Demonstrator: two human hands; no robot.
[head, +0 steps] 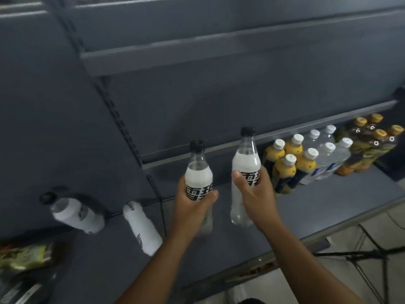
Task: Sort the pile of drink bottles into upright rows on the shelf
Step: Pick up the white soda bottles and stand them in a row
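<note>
My left hand point(192, 207) grips a clear black-capped bottle point(198, 172) with a black-and-white label, held upright above the grey shelf point(328, 205). My right hand point(256, 194) grips a second such bottle point(245, 159), also upright, just left of the standing rows. Upright on the shelf stand yellow bottles with white caps point(291, 163), clear white-capped bottles point(328, 159) and dark bottles with yellow caps point(370, 143). Two more black-capped clear bottles, one point(74, 211) and another point(142, 227), lie on their sides at the left.
An upper grey shelf point(197, 53) overhangs the back panel. A slotted upright post point(131, 139) divides the shelf bays. A greenish packet point(24, 255) lies at the lower left. A dark tripod point(368, 257) stands on the floor at the lower right.
</note>
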